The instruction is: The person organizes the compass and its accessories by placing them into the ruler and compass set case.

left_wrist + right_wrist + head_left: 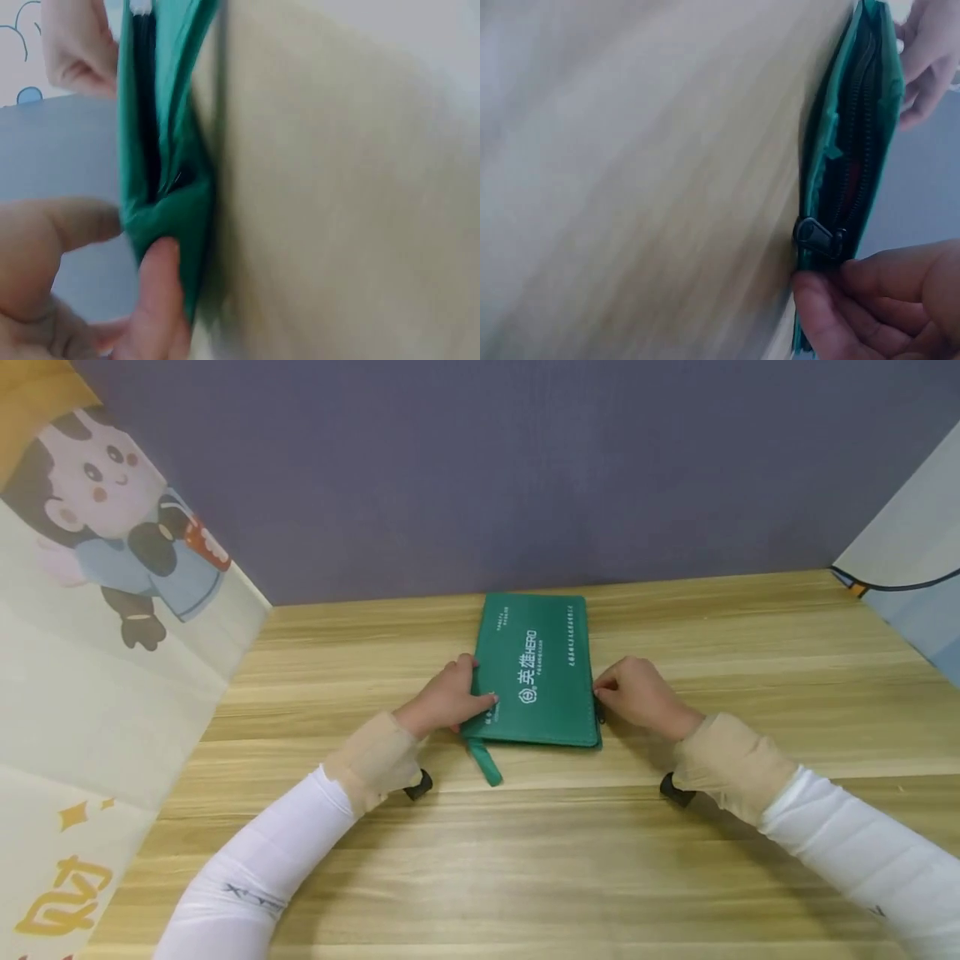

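Observation:
A green zipped pouch [555, 668] with white lettering lies flat on the table, a short green strap [486, 763] sticking out at its near left corner. My left hand [441, 697] grips its left edge, thumb on top; the left wrist view shows fingers against the folded end [176, 217]. At the right edge, my right hand [641, 693] pinches the pouch just beside the black zipper slider [817, 237]. Beyond the slider the zipper teeth [868, 127] stand apart, with something reddish [853, 182] showing between them.
The wood-grain table [525, 868] runs back to a dark grey-blue panel [510, 477]. A pale wall panel with a cartoon figure [123, 518] borders the left side. A black cable [907, 587] hangs at the far right corner.

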A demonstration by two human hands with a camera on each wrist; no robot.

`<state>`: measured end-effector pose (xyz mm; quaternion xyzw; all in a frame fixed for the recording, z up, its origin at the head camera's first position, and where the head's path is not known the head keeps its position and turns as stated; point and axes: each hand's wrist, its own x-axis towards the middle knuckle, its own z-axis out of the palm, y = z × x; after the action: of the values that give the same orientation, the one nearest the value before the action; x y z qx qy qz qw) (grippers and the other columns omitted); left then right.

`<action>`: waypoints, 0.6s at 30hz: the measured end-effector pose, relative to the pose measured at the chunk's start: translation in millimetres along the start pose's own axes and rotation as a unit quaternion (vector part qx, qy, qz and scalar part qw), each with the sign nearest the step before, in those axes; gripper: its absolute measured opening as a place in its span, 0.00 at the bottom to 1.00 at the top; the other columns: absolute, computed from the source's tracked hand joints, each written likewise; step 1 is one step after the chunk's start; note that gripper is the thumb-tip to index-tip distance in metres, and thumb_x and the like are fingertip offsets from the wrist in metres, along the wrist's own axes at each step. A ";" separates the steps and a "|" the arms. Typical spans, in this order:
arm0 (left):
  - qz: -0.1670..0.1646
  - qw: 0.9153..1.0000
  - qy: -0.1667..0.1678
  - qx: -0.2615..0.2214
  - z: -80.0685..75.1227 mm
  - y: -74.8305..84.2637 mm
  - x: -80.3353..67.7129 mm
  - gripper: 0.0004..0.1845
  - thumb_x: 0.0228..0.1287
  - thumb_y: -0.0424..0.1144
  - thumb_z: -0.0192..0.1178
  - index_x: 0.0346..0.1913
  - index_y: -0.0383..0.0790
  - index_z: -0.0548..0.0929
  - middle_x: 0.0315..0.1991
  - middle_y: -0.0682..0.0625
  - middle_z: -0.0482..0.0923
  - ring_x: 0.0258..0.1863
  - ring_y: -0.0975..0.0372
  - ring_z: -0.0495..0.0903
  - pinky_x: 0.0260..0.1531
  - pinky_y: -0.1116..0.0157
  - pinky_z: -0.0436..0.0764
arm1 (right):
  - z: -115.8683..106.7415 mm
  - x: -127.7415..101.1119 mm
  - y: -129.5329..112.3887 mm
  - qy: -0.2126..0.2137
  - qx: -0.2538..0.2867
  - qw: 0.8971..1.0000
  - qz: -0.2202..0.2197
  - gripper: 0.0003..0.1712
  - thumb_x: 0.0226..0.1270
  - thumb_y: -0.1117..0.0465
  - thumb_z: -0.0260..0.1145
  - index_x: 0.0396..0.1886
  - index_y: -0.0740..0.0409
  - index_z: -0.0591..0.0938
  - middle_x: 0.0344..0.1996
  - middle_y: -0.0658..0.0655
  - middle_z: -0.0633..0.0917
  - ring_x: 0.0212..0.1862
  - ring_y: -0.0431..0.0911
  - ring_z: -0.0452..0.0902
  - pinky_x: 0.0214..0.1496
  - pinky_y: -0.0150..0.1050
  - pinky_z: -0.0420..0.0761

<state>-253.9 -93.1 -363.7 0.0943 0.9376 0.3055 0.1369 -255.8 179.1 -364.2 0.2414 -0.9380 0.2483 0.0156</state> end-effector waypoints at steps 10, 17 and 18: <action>0.008 0.998 0.058 -0.007 17.6 3.6 -1.0 0.37 0.64 0.47 0.59 0.68 0.34 0.57 0.55 0.34 0.64 0.45 0.51 0.75 0.29 0.66 0.80 | -3.7 7.5 12.7 -0.006 0.011 1.000 0.023 0.08 0.61 0.73 0.61 0.33 0.73 0.85 0.33 0.67 0.85 0.39 0.59 0.82 0.41 0.51 0.81; 0.033 0.992 0.093 0.075 9.8 4.0 3.6 0.33 0.62 0.51 0.60 0.63 0.34 0.65 0.47 0.39 0.68 0.36 0.54 0.74 0.30 0.62 0.77 | -6.0 2.9 19.6 -0.026 0.040 0.998 0.041 0.11 0.61 0.71 0.60 0.40 0.72 0.84 0.37 0.67 0.85 0.41 0.56 0.82 0.43 0.49 0.81; 0.046 0.989 0.100 0.094 7.3 3.9 6.0 0.31 0.62 0.50 0.61 0.61 0.34 0.68 0.46 0.40 0.69 0.35 0.55 0.73 0.32 0.62 0.76 | -6.9 1.6 19.7 -0.034 0.048 0.997 0.045 0.11 0.61 0.71 0.60 0.41 0.73 0.84 0.37 0.67 0.85 0.41 0.55 0.82 0.43 0.48 0.81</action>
<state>-256.9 -84.5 -368.2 0.1189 0.9657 0.2300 0.0185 -266.9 196.7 -366.9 0.2079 -0.9350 0.2846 -0.0394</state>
